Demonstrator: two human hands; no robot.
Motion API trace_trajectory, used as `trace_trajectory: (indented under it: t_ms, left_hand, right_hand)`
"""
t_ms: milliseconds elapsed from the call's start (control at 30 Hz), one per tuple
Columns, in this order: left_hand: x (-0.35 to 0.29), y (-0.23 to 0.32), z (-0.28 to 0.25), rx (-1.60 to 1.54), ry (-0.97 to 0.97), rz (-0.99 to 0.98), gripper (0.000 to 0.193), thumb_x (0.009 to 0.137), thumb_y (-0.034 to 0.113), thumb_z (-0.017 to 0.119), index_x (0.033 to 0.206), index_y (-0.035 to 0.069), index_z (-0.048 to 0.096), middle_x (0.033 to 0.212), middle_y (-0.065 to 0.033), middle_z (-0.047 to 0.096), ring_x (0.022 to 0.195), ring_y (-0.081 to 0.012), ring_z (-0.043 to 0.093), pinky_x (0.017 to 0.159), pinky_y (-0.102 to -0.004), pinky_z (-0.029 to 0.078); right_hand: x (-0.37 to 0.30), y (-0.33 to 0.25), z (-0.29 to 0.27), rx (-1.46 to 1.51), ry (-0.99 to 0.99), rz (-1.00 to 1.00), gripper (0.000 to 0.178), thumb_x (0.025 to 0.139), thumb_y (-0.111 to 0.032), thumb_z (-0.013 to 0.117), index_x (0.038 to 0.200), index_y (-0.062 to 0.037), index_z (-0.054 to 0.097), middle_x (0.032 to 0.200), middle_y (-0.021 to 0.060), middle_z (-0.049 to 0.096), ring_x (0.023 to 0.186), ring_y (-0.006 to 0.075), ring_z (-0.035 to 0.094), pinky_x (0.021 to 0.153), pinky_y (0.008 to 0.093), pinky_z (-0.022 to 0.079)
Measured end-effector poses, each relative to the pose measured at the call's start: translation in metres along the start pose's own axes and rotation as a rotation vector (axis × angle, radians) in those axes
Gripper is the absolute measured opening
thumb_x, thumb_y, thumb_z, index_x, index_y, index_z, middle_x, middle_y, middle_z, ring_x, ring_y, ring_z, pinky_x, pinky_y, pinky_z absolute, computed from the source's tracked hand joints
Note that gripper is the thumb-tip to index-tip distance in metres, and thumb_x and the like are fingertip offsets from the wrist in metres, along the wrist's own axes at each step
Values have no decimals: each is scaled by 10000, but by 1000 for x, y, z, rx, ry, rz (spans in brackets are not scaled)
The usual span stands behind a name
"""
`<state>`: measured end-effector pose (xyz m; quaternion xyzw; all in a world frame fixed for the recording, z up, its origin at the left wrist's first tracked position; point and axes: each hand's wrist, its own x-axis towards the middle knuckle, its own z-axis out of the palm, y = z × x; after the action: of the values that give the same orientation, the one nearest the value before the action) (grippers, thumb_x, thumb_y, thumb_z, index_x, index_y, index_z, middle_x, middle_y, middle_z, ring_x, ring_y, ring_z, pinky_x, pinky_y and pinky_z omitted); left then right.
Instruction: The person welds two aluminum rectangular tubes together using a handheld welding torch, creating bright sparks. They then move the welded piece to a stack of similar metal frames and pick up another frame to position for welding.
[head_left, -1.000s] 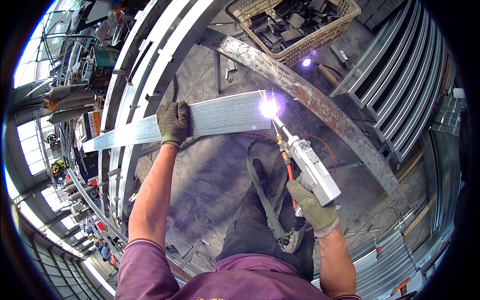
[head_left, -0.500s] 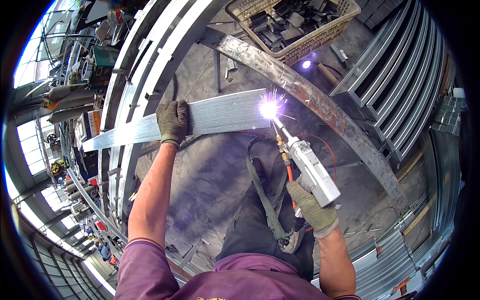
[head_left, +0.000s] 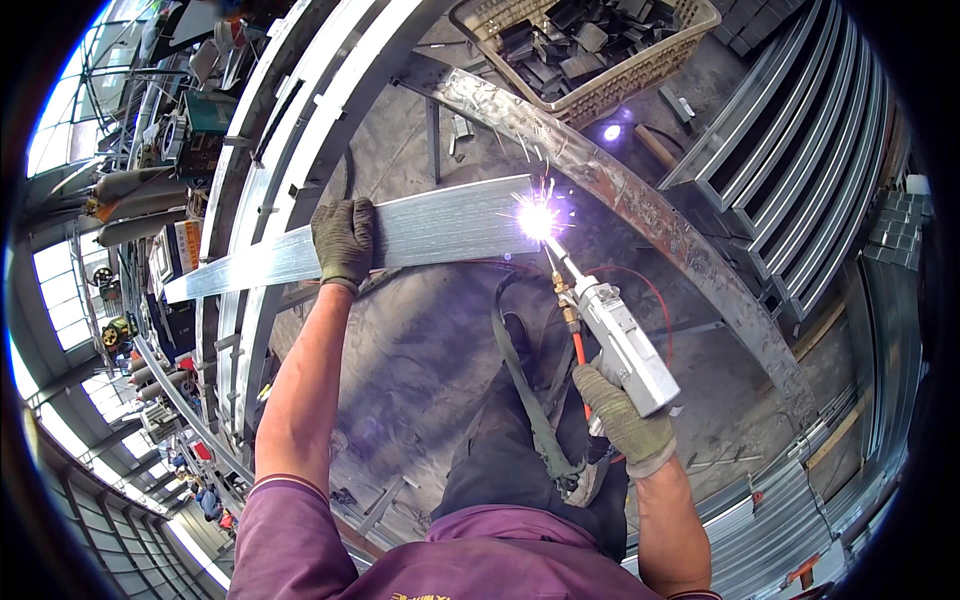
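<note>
From where I stand, the rust-marked curved beam (head_left: 640,190) is the thing to steer by. The silvery metal bar (head_left: 455,220) lies to the left of that beam, its broad end stopping short of it, with sparks (head_left: 538,220) bursting brightly there. The person's left hand (head_left: 343,242), gloved, is curled over the bar, fingers bent at its far edge; how hard it squeezes, I can't tell. The right hand (head_left: 622,412), on the near side of the beam, is wrapped closed around the pale torch (head_left: 630,350), whose tip meets the glare. An orange hose (head_left: 580,348) runs down beside it. Beyond the beam sits a basket (head_left: 650,75) of dark metal scraps (head_left: 580,65).

I'd judge the bar stiff, fairly weighty and smooth enough to slide under a glove, hardly fragile, though its edges may be sharp. The sparking end must be hot, so the sensible hold is well away from it, mid-length or farther from the beam. The torch looks rigid, best gripped by its handle.
</note>
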<state>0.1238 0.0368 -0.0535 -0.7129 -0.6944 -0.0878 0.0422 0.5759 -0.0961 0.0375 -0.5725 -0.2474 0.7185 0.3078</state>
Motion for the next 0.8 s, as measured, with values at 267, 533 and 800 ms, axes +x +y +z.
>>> trace_trajectory:
  t_ms: [267, 533, 800]
  left_hand:
    - [-2, -2, 2, 3, -3, -11, 333, 1108, 316, 552, 1004, 42, 710, 982, -201, 688, 993, -452, 622, 912, -547, 455]
    - [-2, 1, 1, 7, -11, -18, 345, 1110, 322, 551, 1004, 37, 715, 992, -202, 694, 997, -453, 624, 919, -549, 454]
    - [-1, 2, 0, -1, 4, -9, 349, 1110, 320, 552, 998, 34, 718, 991, -206, 695, 996, -458, 623, 917, -550, 454]
  right_hand:
    - [-4, 3, -8, -40, -62, 30, 255, 1016, -46, 781, 1257, -17, 702, 898, -56, 624, 723, 29, 545, 622, 225, 453]
    - [-6, -1, -2, -45, 14, -3, 109, 991, -36, 786, 924, -65, 705, 739, -51, 599, 589, 49, 545, 520, 258, 427]
    - [-7, 3, -3, -32, 11, 3, 94, 989, -30, 784, 945, -52, 704, 735, -44, 593, 583, 51, 542, 515, 253, 428]
